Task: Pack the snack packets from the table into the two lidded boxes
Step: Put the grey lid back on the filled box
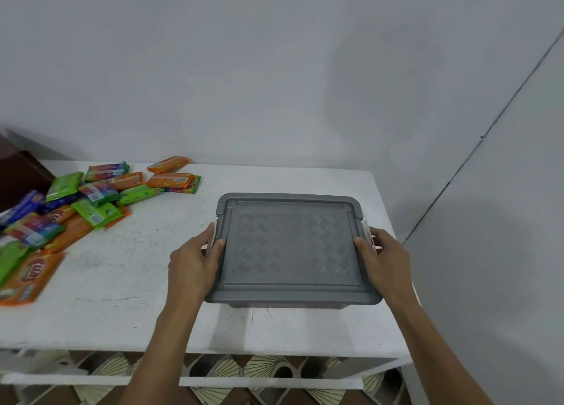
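A box with a grey patterned lid (290, 246) sits on the right part of the white table (128, 282), its lid on. My left hand (195, 261) grips the box's left side, thumb on the lid's edge. My right hand (384, 261) grips the right side by a pale latch. Several snack packets (91, 203) in orange, green and blue lie in a loose heap at the table's left, the nearest an orange one (30, 276). Only one box is in view.
A grey wall stands right behind the table. A dark brown object (21, 172) is at the far left behind the packets. The table's right edge lies just beyond the box. Patterned floor tiles (244, 368) show under the table.
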The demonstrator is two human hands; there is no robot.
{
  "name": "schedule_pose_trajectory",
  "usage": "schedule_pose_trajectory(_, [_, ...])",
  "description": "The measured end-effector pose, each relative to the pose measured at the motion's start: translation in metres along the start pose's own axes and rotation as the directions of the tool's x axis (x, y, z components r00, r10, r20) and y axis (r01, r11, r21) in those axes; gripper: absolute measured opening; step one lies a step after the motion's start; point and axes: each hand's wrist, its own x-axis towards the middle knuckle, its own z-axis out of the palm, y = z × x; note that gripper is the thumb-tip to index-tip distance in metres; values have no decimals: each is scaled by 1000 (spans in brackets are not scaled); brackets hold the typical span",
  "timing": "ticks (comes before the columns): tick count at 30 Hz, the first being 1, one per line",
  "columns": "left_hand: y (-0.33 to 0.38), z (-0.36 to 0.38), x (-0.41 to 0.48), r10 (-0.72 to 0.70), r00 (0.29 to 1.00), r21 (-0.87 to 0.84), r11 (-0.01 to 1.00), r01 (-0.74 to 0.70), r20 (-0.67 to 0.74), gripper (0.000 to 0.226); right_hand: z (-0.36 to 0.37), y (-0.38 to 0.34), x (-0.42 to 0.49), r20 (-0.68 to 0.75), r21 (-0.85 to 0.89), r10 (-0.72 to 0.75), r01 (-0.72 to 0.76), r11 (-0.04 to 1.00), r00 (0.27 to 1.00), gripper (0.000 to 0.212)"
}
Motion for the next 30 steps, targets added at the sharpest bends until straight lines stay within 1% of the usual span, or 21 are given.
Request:
schedule_pose_trajectory(2, [-2,1,1,4,998,11,1000,-5,61,53,-2,1,-3,21,17,-23,22,1000,1000,42])
schedule_pose_trajectory(5, [-2,1,1,-31,990,17,999,29,136,74,-2,0,-10,153,21,-10,6,1000,988,53])
schedule_pose_trajectory(8, [-4,5,-7,4,984,45,999,-12,176,83,1,0,-21,258,-38,-42,54,998,965,72])
schedule_pose_trajectory(10, [-3,10,-18,54,975,105,991,-77,214,93,1,1,-29,276,-179,-69,122,976,959,86])
schedule_pose_trajectory(12, [-7,10,-23,128,955,172,969,-178,268,108,0,5,-34,308,-307,-136,233,923,942,99])
schedule_pose_trajectory(15, [-15,0,-15,217,864,208,917,-339,453,131,-6,12,-31,435,-306,-242,395,866,867,115])
schedule_pose_trajectory(17, [-20,-5,-9,256,820,226,881,-416,512,140,-10,15,-27,496,-306,-298,486,818,815,122])
schedule_pose_trajectory(19, [-21,-4,-7,296,811,206,871,-447,505,141,-11,15,-24,506,-304,-339,532,790,793,122])
schedule_pose_trajectory(21, [-23,0,-5,334,815,176,871,-459,474,138,-9,15,-23,488,-288,-368,543,789,792,118])
schedule_pose_trajectory(23, [-24,1,3,349,818,165,871,-464,457,137,-5,16,-20,458,-261,-394,545,797,797,110])
schedule_pose_trajectory(25, [-22,3,17,348,816,176,866,-468,461,136,-1,14,-12,441,-245,-399,536,808,804,104])
schedule_pose_trajectory(30, [-5,19,64,300,828,212,873,-438,475,132,10,1,35,430,-265,-364,501,824,826,104])
